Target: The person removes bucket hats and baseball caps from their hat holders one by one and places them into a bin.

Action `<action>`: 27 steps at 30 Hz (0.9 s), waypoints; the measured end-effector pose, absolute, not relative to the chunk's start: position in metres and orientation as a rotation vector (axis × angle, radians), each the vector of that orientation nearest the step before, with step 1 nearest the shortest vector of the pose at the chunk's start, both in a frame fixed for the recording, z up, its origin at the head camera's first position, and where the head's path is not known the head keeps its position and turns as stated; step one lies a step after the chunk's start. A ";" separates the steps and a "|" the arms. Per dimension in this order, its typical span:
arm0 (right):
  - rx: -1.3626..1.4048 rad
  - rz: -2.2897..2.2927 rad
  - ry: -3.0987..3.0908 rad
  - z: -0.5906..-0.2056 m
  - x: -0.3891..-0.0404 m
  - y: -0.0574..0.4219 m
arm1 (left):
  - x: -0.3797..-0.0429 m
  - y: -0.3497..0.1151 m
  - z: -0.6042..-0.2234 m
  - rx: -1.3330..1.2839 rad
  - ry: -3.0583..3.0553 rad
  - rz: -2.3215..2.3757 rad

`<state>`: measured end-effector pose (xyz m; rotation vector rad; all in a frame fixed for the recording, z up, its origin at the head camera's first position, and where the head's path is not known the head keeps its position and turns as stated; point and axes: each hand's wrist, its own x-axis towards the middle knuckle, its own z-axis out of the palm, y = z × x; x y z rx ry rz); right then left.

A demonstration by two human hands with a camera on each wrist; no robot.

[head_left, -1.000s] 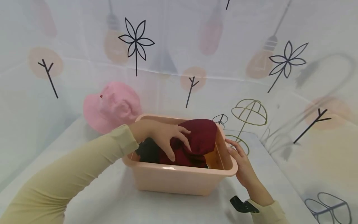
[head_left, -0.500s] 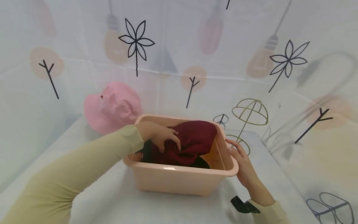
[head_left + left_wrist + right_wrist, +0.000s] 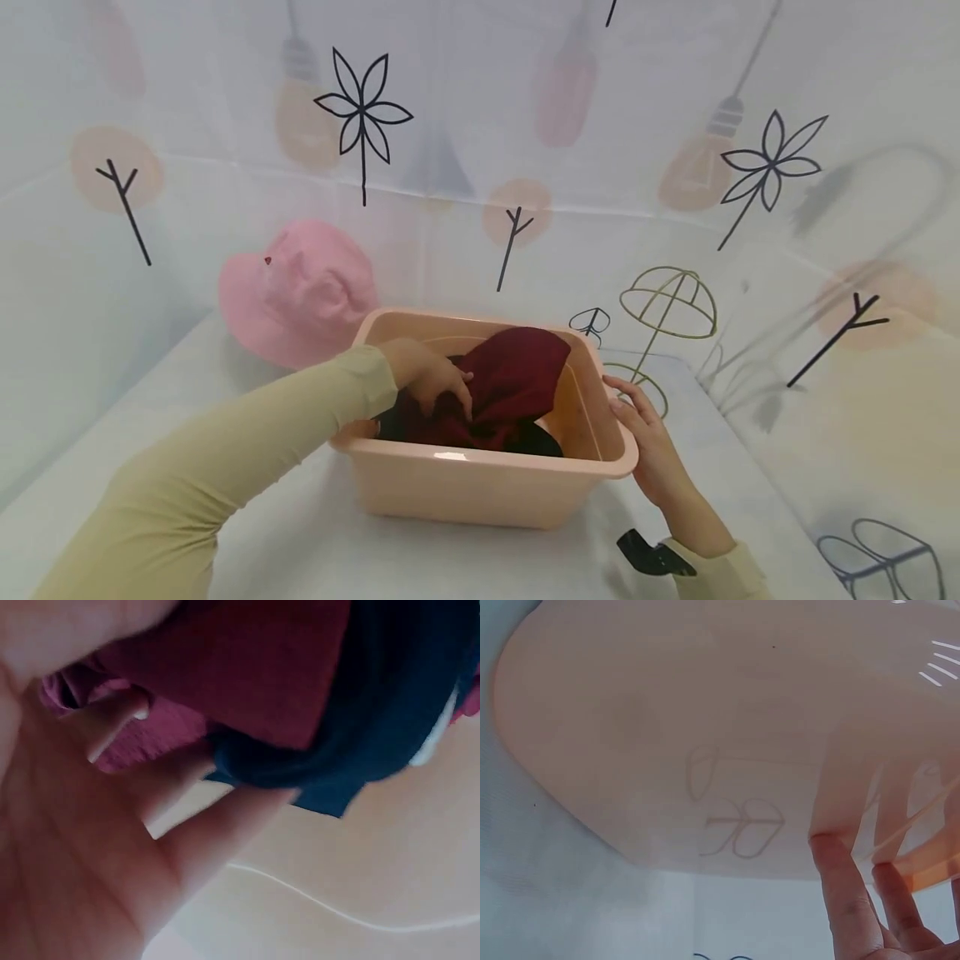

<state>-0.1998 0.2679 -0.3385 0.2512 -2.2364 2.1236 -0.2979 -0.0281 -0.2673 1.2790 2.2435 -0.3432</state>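
Note:
My left hand (image 3: 433, 377) reaches into a peach plastic basin (image 3: 465, 487) and touches the maroon fabric item (image 3: 521, 367) lying there. Up close in the left wrist view, the fingers (image 3: 214, 832) are spread and fairly straight. Their tips go out of sight behind navy fabric (image 3: 390, 690), beside maroon cloth (image 3: 255, 675). A piece of dark fabric (image 3: 542, 440) shows under the maroon one. At the basin's right rim rests my right hand (image 3: 652, 450). In the right wrist view its straight fingers (image 3: 847, 900) touch the outer wall.
A pink bucket hat (image 3: 303, 292) lies behind the basin's left corner on the white tabletop (image 3: 285, 533). Printed cloth (image 3: 435, 108) hangs at the back and on the sides. A black strap (image 3: 652, 554) is on my right wrist.
My left hand has moved lower and deeper into the basin. The maroon item has shifted slightly left and down, and more dark fabric shows below it. My right hand stays at the rim.

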 end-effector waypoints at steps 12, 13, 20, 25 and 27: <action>0.280 2.129 -2.223 -0.335 -0.199 0.274 | -0.286 -0.025 -0.255 1.174 2.331 -0.197; 0.282 2.133 -2.221 -0.335 -0.199 0.274 | -0.285 -0.027 -0.253 1.181 2.324 -0.148; 0.303 2.143 -2.212 -0.337 -0.200 0.269 | -0.281 -0.048 -0.243 1.307 2.341 0.137; 0.279 2.141 -2.217 -0.339 -0.201 0.266 | -0.280 -0.061 -0.231 1.390 2.378 0.192; 0.279 2.138 -2.221 -0.339 -0.202 0.267 | -0.279 -0.065 -0.227 1.421 2.391 0.198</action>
